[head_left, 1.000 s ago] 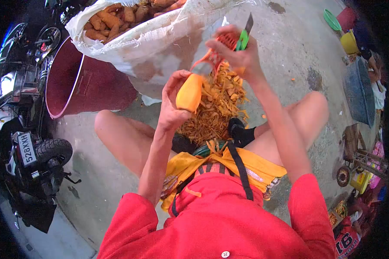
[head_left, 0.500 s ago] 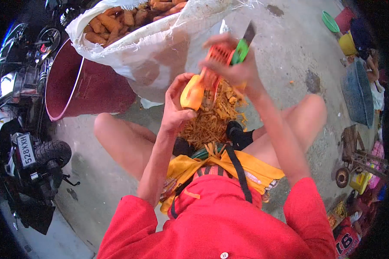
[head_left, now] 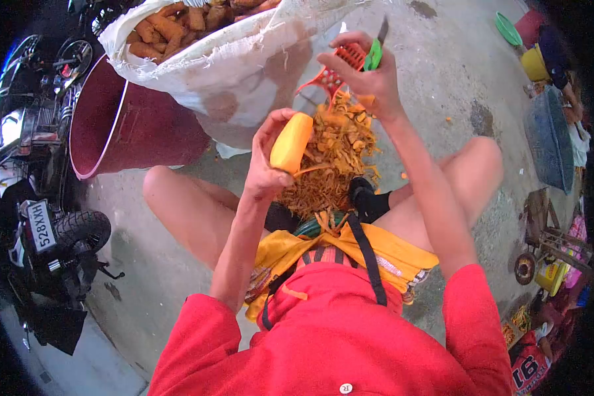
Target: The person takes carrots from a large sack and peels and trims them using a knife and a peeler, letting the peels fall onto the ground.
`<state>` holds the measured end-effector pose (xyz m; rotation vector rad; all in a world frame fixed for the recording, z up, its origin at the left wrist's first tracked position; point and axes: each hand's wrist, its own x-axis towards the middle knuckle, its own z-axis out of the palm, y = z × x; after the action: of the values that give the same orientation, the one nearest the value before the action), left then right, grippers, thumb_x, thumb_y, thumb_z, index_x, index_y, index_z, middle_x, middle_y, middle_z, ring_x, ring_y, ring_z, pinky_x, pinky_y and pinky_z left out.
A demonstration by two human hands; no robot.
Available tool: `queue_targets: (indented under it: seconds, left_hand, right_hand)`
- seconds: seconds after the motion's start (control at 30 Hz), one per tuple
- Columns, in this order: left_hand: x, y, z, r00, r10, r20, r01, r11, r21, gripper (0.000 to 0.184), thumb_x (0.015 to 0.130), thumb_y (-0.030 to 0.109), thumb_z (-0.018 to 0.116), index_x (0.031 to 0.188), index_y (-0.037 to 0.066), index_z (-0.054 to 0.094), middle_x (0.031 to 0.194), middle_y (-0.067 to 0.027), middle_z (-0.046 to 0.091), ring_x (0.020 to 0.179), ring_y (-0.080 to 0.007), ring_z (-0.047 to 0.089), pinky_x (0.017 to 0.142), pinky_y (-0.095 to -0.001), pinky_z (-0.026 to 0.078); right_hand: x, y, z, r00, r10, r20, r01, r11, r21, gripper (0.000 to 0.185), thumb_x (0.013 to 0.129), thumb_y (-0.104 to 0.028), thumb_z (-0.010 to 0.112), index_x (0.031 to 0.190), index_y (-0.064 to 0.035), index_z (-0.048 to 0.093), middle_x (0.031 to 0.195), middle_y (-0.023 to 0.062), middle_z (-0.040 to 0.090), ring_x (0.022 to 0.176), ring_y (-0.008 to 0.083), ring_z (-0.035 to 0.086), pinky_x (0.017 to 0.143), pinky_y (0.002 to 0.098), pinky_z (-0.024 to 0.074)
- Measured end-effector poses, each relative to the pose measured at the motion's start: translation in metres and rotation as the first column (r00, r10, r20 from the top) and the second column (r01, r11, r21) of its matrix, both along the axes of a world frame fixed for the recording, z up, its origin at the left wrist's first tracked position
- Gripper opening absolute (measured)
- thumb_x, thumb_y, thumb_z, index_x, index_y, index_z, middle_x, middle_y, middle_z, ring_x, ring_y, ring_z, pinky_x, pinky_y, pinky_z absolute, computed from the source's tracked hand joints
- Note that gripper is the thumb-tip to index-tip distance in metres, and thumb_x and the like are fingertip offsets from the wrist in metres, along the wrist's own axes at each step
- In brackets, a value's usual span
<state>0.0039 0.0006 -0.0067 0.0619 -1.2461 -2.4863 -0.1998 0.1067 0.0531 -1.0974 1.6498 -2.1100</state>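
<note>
A smooth, bright orange peeled carrot [head_left: 292,144] is gripped upright in my left hand [head_left: 265,165], which is closed around its side. My right hand [head_left: 377,78] is wrapped around a red peeler [head_left: 328,79], whose wide head points down and to the left, apart from the carrot. The same hand also keeps a green-handled knife [head_left: 373,55], its blade sticking up past my fingers. Under both hands lies a heap of orange-brown peelings [head_left: 330,168] on the floor between my feet. A strip of peel hangs near my left thumb.
In front stands a white sack [head_left: 244,79] of unpeeled carrots [head_left: 168,30], beside a dark red bucket [head_left: 152,129]. A motorcycle [head_left: 59,251] is at the left. To the right are a blue-grey tub [head_left: 548,138], a wheeled wooden cart [head_left: 541,231] and other people.
My right hand has moved up and away from the carrot with the peeler and knife. The carrot has tilted in my left hand and shows more of its peeled side.
</note>
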Motion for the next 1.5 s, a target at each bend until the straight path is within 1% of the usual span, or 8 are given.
queue_targets:
  seconds: [0.23, 0.27, 0.37, 0.5, 0.63, 0.77, 1.17, 1.5]
  left_hand:
    - [-0.015, 0.017, 0.003, 0.996, 0.085, 0.038, -0.09, 0.984, 0.156, 0.096, 0.06, 0.029, 0.095, 0.139, 0.003, 0.047, 0.127, -0.0017, 0.056, 0.117, -0.0122, 0.057, 0.101, -0.026, 0.047]
    - [-0.009, 0.017, -0.004, 0.889, 0.351, 0.295, -0.196, 0.872, -0.448, 0.096, 0.07, 0.048, 0.09, 0.141, 0.002, 0.046, 0.122, -0.0013, 0.056, 0.106, -0.011, 0.057, 0.093, -0.0254, 0.048]
    - [-0.002, 0.009, 0.013, 0.997, -0.007, -0.079, 0.022, 0.983, 0.18, 0.093, 0.084, 0.072, 0.068, 0.142, 0.003, 0.046, 0.109, -0.0006, 0.055, 0.092, -0.0099, 0.053, 0.08, -0.0243, 0.045]
    - [-0.003, -0.008, 0.009, 0.966, -0.05, 0.255, 0.046, 0.999, 0.022, 0.084, 0.097, 0.08, 0.034, 0.123, 0.004, 0.061, 0.079, 0.0045, 0.047, 0.068, -0.0087, 0.043, 0.062, -0.0236, 0.035]
    - [-0.001, 0.0, -0.006, 0.816, 0.365, 0.449, -0.073, 0.834, -0.546, 0.054, 0.102, 0.055, 0.058, 0.108, 0.003, 0.066, 0.078, 0.0028, 0.055, 0.07, -0.008, 0.048, 0.066, -0.0246, 0.041]
    - [-0.003, -0.006, 0.003, 0.795, 0.416, 0.442, -0.021, 0.746, -0.665, 0.038, 0.097, 0.032, 0.071, 0.113, -0.003, 0.067, 0.09, -0.0042, 0.07, 0.082, -0.0106, 0.061, 0.077, -0.0299, 0.051]
    - [0.002, -0.016, 0.016, 0.885, 0.434, 0.169, -0.054, 0.457, -0.888, 0.039, 0.087, 0.024, 0.079, 0.115, 0.001, 0.067, 0.087, -0.0166, 0.071, 0.076, -0.0256, 0.069, 0.073, -0.0354, 0.053]
    - [0.022, -0.039, 0.034, 0.88, 0.31, 0.359, 0.139, 0.555, -0.82, 0.04, 0.087, 0.026, 0.078, 0.113, -0.001, 0.065, 0.08, -0.0085, 0.064, 0.075, -0.0151, 0.056, 0.072, -0.0326, 0.05]
  right_hand:
    - [0.032, 0.002, 0.002, 0.988, 0.021, -0.151, -0.034, 0.996, -0.082, 0.03, 0.081, -0.017, 0.089, 0.1, -0.0045, 0.069, 0.088, -0.0015, 0.07, 0.078, 0.0058, 0.064, 0.07, 0.0254, 0.0534]
    - [0.015, -0.001, -0.011, 0.998, -0.05, -0.032, 0.049, 0.998, -0.031, 0.028, 0.082, -0.013, 0.087, 0.1, -0.0038, 0.068, 0.087, -0.0007, 0.069, 0.077, 0.0061, 0.064, 0.07, 0.0246, 0.053]
    - [-0.027, 0.003, -0.036, 0.969, -0.229, -0.088, 0.237, 0.967, 0.098, 0.024, 0.085, -0.012, 0.084, 0.099, -0.0017, 0.068, 0.084, -0.0001, 0.067, 0.076, 0.0065, 0.063, 0.069, 0.0239, 0.0517]
    - [-0.008, 0.019, -0.027, 0.972, 0.065, -0.226, 0.048, 0.886, 0.462, 0.025, 0.087, -0.02, 0.08, 0.098, -0.0008, 0.068, 0.079, 0.0025, 0.068, 0.075, 0.0086, 0.063, 0.068, 0.0293, 0.0512]
    - [0.008, 0.025, -0.034, 0.865, 0.351, -0.358, 0.013, 0.697, 0.717, 0.025, 0.083, -0.019, 0.078, 0.098, -0.0025, 0.066, 0.083, 0.0157, 0.069, 0.077, 0.0314, 0.066, 0.072, 0.039, 0.0526]
    - [0.025, 0.025, -0.023, 0.832, 0.465, -0.302, -0.124, 0.687, 0.716, 0.027, 0.081, -0.02, 0.075, 0.104, -0.0086, 0.068, 0.087, 0.0201, 0.07, 0.083, 0.0411, 0.068, 0.074, 0.0456, 0.0544]
    - [0.033, 0.02, -0.033, 0.798, 0.491, -0.35, -0.107, 0.687, 0.719, 0.02, 0.079, -0.013, 0.071, 0.098, -0.0061, 0.07, 0.085, 0.0231, 0.069, 0.084, 0.0427, 0.069, 0.073, 0.0491, 0.0557]
    - [-0.018, 0.024, -0.104, 0.79, 0.579, -0.202, 0.038, 0.283, 0.959, 0.054, 0.087, -0.05, 0.072, 0.103, 0.0011, 0.067, 0.096, 0.0263, 0.071, 0.093, 0.0448, 0.068, 0.078, 0.0516, 0.0533]
